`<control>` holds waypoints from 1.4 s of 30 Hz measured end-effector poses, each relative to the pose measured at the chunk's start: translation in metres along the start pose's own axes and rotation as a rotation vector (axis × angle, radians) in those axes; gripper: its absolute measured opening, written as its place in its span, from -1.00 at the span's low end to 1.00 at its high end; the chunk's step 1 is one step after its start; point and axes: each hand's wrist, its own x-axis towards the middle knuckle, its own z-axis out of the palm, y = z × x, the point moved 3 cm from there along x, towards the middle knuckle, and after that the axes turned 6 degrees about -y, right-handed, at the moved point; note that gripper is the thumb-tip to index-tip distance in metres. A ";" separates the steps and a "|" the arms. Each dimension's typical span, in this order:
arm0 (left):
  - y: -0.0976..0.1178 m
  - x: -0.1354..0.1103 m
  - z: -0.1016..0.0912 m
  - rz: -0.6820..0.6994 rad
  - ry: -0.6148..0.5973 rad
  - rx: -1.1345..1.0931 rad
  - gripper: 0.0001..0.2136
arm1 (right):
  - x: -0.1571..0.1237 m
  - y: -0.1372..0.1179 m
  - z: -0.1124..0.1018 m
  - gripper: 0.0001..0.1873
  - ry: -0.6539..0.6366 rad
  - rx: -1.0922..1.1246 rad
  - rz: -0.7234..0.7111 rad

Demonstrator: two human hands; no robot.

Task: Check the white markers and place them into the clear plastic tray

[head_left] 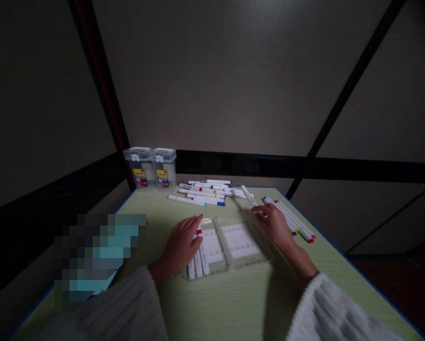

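Observation:
A clear plastic marker case (230, 266) lies unfolded on the table, with white paper strips in both halves. Several white markers (198, 265) sit side by side in its left half, one showing a red band. My left hand (184, 239) rests at the left edge of the case, fingers stretched over the upper part of these markers and thumb apart. Above the right half, my right hand (273, 222) pinches a white marker (248, 195) near its lower end. That marker is tilted, its teal end pointing away to the upper left.
A loose pile of white markers (205, 193) lies at the back of the table (212, 308). More markers (297, 220) lie right of my right hand. Two clear lidded boxes (152, 168) stand at the back left. A blurred teal item (106, 258) lies on the left.

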 end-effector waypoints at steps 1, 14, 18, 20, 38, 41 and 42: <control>-0.001 0.000 0.001 0.002 0.006 0.000 -0.50 | 0.001 0.009 -0.002 -0.68 -0.008 -0.072 0.032; 0.001 -0.001 -0.001 -0.015 -0.005 -0.016 -0.52 | 0.002 0.049 0.004 -0.66 -0.114 -0.346 0.229; 0.003 -0.001 -0.003 -0.021 -0.025 -0.014 -0.52 | 0.003 0.049 0.004 -0.68 -0.155 -0.370 0.240; 0.003 -0.001 -0.002 -0.025 -0.029 -0.010 -0.52 | 0.002 0.048 0.004 -0.70 -0.178 -0.380 0.251; 0.004 0.001 -0.002 -0.055 -0.069 0.014 -0.52 | 0.002 0.042 0.001 -0.68 -0.276 -0.424 0.364; 0.003 0.001 -0.001 -0.053 -0.072 0.015 -0.51 | 0.001 0.042 0.001 -0.67 -0.271 -0.422 0.362; 0.003 0.001 -0.001 -0.051 -0.071 0.016 -0.51 | 0.001 0.041 0.001 -0.67 -0.267 -0.421 0.358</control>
